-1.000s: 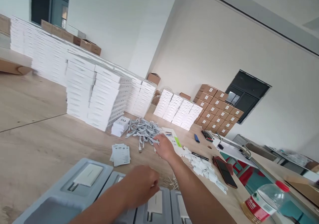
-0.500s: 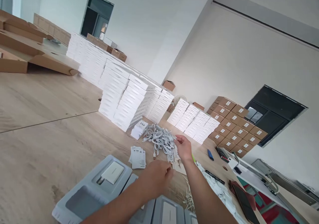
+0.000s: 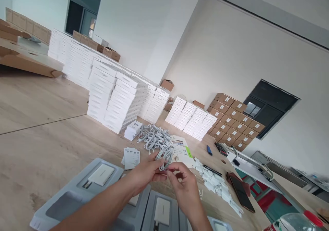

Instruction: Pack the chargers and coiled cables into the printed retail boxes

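Observation:
A coiled grey-white cable (image 3: pixel 165 156) is held up between my two hands. My left hand (image 3: pixel 147 172) grips the coil from the left, its fingers closed round it. My right hand (image 3: pixel 181 179) pinches the coil's lower end with thumb and fingers. Just behind lies a pile of similar cables (image 3: pixel 154 135). Grey trays (image 3: pixel 65 203) sit below my forearms, some holding a white rectangular device (image 3: pixel 101 174); my arms hide parts of them.
Printed cards (image 3: pixel 131 159) lie left of my hands, near a small white box stack (image 3: pixel 133 130). Tall white box stacks (image 3: pixel 102 90) stand behind. Rightward are white strips (image 3: pixel 218 184), a black pen (image 3: pixel 212 170), a phone (image 3: pixel 241 193) and a red-capped bottle (image 3: pixel 295 222).
My hands have come together round a coiled cable, and my right hand has moved back from the pile. The view has shifted right, bringing the bottle into sight.

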A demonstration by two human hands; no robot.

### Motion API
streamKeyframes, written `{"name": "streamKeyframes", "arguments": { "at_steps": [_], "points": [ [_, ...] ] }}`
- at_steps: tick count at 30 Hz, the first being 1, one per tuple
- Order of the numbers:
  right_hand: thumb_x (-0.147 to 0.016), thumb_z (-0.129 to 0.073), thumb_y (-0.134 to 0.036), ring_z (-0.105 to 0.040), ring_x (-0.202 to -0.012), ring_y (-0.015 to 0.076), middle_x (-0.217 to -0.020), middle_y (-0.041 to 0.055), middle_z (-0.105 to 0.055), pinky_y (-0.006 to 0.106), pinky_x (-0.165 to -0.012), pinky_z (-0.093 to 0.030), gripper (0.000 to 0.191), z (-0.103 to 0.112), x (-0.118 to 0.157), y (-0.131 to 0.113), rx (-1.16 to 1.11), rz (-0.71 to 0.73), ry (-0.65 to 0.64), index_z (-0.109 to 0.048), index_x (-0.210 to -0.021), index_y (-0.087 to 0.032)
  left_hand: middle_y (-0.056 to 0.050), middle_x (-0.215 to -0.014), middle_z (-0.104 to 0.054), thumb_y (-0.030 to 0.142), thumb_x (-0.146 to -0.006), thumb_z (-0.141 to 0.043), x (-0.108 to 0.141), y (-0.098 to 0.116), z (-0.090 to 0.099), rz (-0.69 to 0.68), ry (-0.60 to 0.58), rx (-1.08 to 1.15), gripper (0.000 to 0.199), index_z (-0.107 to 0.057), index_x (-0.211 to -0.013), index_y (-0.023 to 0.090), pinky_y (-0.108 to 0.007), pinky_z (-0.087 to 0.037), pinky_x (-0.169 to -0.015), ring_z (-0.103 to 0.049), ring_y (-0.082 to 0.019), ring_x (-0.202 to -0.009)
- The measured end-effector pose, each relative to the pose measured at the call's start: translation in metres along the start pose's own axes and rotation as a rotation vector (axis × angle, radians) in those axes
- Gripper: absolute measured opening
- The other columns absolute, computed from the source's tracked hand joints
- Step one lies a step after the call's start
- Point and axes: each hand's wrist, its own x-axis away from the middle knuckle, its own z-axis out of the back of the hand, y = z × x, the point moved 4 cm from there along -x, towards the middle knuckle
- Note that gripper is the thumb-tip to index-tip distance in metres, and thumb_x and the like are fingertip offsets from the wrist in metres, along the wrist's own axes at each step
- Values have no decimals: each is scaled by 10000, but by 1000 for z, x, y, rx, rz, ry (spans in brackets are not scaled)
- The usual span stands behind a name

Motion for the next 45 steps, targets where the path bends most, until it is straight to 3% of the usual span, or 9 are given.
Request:
{"name": "streamKeyframes", "arguments": {
  "at_steps": [5,10,15,20,26,31,35,39,45],
  "points": [
    [-767,-726,-537,-613,-684,178,-803,38,-688,261,-550,-441,415,22,2,34,-241,-301,148,-628,-974,-191,-86,-1063,-707,503,-723,-784,2,-5,-7,48,-122,-158,588,-619,-1186,180,-325,-538,-760,-688,-229,-912],
    [-608,-851,-450,-507,-541,114,-701,-5,-645,198,-440,-283,525,25,3,45,-560,-459,192,-628,-1003,-186,-73,-1041,-703,588,-772,-701,2,-3,-11,-2,-153,-303,550,-640,-1146,189,-343,-548,-792,-679,-231,-916],
    [-630,-796,-325,-387,-448,69,-544,-78,-524,187,-422,-258,331,29,-6,34,-618,-409,215,-607,-866,-190,-82,-937,-732,595,-685,-749,2,-2,-11,53,-6,-252,640,-622,-1129,152,-357,-568,-769,-705,-227,-804],
    [-635,-702,-250,-348,-423,70,-476,-94,-440,184,-384,-240,190,37,-17,24,-610,-378,202,-604,-785,-187,-36,-770,-725,521,-673,-786,2,-2,-11,68,62,-157,543,-637,-1048,158,-301,-572,-681,-678,-175,-692],
    [-599,-750,-267,-430,-457,64,-590,-75,-513,175,-410,-309,307,33,-17,24,-784,-432,234,-607,-858,-186,-42,-783,-726,494,-710,-769,1,0,-10,30,36,-148,494,-647,-1039,147,-289,-575,-695,-676,-166,-708],
    [-671,-712,-227,-470,-512,81,-630,-72,-521,196,-465,-374,246,23,-14,15,-610,-280,156,-603,-890,-198,-41,-817,-718,438,-790,-709,0,1,-7,0,44,-230,351,-672,-992,153,-277,-571,-668,-664,-169,-752],
    [-612,-752,-221,-429,-479,67,-660,-88,-499,193,-437,-341,462,48,-18,13,-623,-278,341,-603,-1049,-213,-67,-826,-732,419,-773,-751,1,1,-7,44,67,-119,380,-673,-1007,130,-282,-577,-716,-684,-166,-737],
    [-594,-774,-228,-402,-468,57,-636,-91,-490,180,-438,-316,469,66,-22,18,-801,-342,396,-622,-1037,-211,-71,-828,-720,463,-699,-819,4,0,-14,76,62,-60,460,-678,-972,120,-287,-578,-696,-685,-173,-723],
    [-630,-738,-216,-447,-511,85,-629,-75,-543,203,-503,-364,486,37,-14,10,-736,-320,273,-621,-1102,-209,-54,-803,-720,535,-655,-820,3,2,-14,-8,65,-96,530,-709,-984,135,-301,-564,-714,-666,-187,-751]
  ]
}}
